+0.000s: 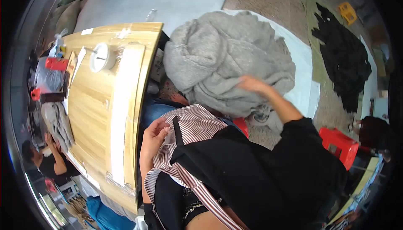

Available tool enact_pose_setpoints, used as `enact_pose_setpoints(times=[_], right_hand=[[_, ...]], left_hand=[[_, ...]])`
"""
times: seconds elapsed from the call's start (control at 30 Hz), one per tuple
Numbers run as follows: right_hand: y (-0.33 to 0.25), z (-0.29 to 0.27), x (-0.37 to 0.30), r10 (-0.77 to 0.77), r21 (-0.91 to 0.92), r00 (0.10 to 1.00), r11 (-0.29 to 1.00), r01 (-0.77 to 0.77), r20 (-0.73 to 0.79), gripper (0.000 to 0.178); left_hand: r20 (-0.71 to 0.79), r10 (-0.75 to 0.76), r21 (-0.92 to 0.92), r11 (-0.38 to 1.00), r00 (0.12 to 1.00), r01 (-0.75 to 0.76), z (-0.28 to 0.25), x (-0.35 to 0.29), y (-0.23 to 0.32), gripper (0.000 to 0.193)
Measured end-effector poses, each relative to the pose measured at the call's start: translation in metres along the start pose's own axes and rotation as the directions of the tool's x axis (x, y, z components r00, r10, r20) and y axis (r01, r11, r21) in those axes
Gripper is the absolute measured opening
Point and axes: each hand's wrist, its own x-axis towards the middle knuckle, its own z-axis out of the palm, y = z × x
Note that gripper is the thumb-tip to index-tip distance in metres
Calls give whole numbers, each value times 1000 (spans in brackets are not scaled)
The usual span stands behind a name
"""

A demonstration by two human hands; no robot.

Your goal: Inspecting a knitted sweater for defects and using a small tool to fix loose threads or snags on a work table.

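A big heap of grey, fuzzy knit fabric [235, 49] lies ahead of me, bunched and folded over itself. My right hand [254, 84] reaches over the near side of this heap. Motion smears its fingers, so whether they grip the cloth cannot be told. Close to my lap, my left hand [154, 137] is closed, thumb and fingertips pressed together beside the striped apron [195, 123] I wear. What the pinch holds, if anything, is too small to make out.
Left stands a wooden table [88, 108] with a white tub [102, 58] and folded grey cloth [56, 121]. A co-worker [54, 163] sits beyond it. Pale sheeting [302, 62] lies under the heap. A red stool [340, 144] and black fabric [342, 58] are at right.
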Motion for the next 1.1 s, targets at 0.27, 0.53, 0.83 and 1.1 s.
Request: enact_pose_setpoints(times=[0.27,0.53,0.83,1.1], right_hand=[[-191,-312,-216,-55,-3,0,61,998,-998,27],[-387,-131,-237,-815,-130,314,288,949,488,20],[-423,-98,-160,-520,235,165,617,751,838,37],[-421,38,-55,-504,390,340,851,351,794,36]], left_hand=[[-196,376,-118,908,906,-403,-19,-25,94,33],[-186,839,370,542,511,-755,28,-107,175,71],[-992,-114,-30,672,-63,-740,10,-300,15,61],[-753,-655,-650,728,-58,216,27,-334,-146,48]])
